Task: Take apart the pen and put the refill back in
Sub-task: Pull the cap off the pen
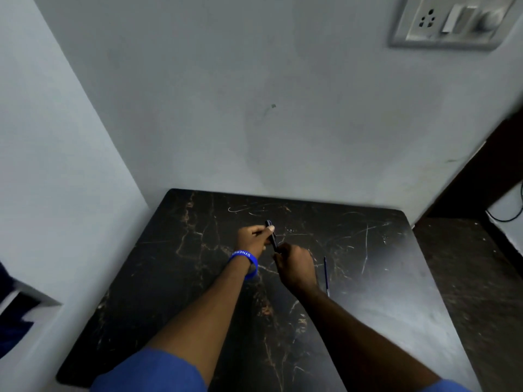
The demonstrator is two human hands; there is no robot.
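Black pen (271, 235) apparently gripped two-handed.

I read this as a plain room in a home or small office, though the blurred edges leave me unsure. Bare pale grey painted walls (254, 94) meet in a corner. A black marble-patterned tabletop with tan veins (175, 278) sits against them. A grey wall plate with a socket and switches (450, 19) is mounted high on the right wall.
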